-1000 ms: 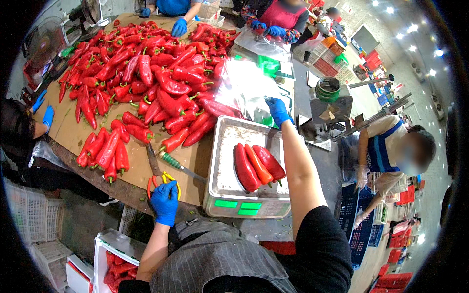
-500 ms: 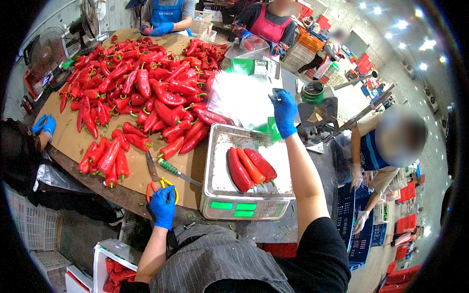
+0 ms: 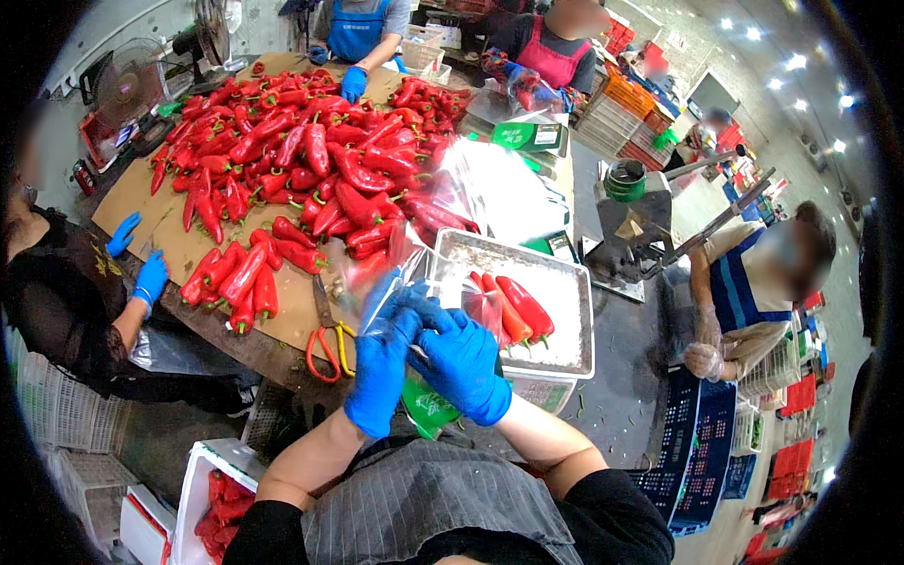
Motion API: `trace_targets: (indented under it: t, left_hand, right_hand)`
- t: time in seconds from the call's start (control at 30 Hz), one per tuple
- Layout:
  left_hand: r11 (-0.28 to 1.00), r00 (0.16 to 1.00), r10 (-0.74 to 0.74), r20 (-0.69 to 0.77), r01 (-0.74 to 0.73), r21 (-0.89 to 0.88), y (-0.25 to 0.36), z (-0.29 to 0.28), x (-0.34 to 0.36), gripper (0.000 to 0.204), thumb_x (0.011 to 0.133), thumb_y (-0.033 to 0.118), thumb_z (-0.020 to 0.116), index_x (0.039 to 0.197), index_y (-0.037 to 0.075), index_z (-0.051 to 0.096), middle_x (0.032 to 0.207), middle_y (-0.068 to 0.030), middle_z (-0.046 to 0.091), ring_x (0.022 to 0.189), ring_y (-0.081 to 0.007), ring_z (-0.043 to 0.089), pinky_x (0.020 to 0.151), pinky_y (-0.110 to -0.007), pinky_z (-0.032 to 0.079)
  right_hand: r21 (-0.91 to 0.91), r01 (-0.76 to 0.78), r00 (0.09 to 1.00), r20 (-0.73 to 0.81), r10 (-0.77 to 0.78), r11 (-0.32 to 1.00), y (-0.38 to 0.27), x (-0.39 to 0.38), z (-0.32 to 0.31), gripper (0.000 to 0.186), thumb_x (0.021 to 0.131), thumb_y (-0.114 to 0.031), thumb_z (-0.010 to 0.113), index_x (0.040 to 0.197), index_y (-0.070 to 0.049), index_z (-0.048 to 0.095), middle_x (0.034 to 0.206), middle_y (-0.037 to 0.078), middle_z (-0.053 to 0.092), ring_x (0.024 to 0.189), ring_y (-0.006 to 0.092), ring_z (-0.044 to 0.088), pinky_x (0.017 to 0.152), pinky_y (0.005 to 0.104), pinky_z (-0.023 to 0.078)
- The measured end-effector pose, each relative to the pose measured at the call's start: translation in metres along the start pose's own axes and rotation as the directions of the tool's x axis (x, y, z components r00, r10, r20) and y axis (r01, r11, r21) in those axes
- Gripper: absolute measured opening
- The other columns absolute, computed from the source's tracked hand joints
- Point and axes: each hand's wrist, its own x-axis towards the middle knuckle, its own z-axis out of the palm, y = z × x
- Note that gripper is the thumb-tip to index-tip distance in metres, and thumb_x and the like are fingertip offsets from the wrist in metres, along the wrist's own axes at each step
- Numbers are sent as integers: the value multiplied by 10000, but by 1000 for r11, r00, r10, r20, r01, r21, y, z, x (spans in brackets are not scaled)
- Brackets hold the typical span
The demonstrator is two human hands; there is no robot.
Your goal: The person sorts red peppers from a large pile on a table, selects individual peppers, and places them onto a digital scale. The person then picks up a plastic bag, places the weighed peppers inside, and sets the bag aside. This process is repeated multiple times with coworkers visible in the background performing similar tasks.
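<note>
In blue gloves, my left hand (image 3: 380,367) and my right hand (image 3: 457,363) meet at the table's front, both closed on a clear plastic bag with a green printed part (image 3: 428,408); its upper edge is blurred. Just beyond them, a steel weighing scale (image 3: 563,362) bears red peppers (image 3: 527,311), partly hidden by the bag. Left of my hands lie scissors with red and yellow handles (image 3: 320,353). A small group of peppers (image 3: 240,273) lies on the cardboard, below a large heap (image 3: 311,155). Flat clear bags (image 3: 508,198) lie behind the scale.
Co-workers in blue gloves stand left (image 3: 56,292) and behind (image 3: 358,28); another in pink (image 3: 546,56); one in clear gloves (image 3: 749,282) is at right beside blue crates (image 3: 706,452). A metal machine (image 3: 626,231) sits right of the scale, a white box of peppers (image 3: 198,471) below left.
My right hand has come from the bag stack down to the middle with a bag. My left hand has left the scissors, moved right and joined it on the bag.
</note>
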Motion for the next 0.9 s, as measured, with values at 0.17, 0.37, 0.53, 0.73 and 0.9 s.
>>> trace_targets:
  t: [0.17,0.37,0.53,0.73,0.9]
  left_hand:
    - [975,986,-165,-3,164,149,20,-47,18,343,928,273,527,1172,35,561,954,-76,657,744,-91,593,660,-232,491]
    - [910,899,-301,320,169,379,62,-77,32,236,844,251,647,916,30,686,646,-40,624,548,-76,560,494,-205,436]
    - [765,624,-608,492,293,574,89,-56,39,206,776,145,711,949,35,704,706,-28,655,554,-55,557,492,-207,444]
    - [596,463,-773,433,298,746,78,-77,62,263,774,164,722,1018,70,693,729,-21,661,602,-54,576,499,-206,441]
    - [432,380,-867,322,254,865,82,-84,89,288,786,207,710,1029,57,667,791,-30,675,638,-74,594,501,-216,440]
  right_hand:
    - [418,46,985,-168,28,907,7,-10,-12,351,733,-129,714,1067,-104,609,1162,77,590,947,259,604,770,333,491]
    - [776,-170,920,-95,379,607,56,11,-31,648,751,-88,710,1325,-58,410,1319,111,477,1215,207,449,997,330,359]
    - [832,-492,868,492,70,255,90,23,-9,626,870,-316,602,1382,-53,356,1338,94,456,1186,176,430,997,334,336]
    - [806,-591,782,582,-222,30,75,17,-15,504,865,-309,594,1218,44,528,1160,126,603,1026,203,592,915,319,451]
    - [748,-655,742,664,-96,107,55,18,-17,337,858,-109,602,1153,51,576,1055,141,646,919,168,629,845,288,486]
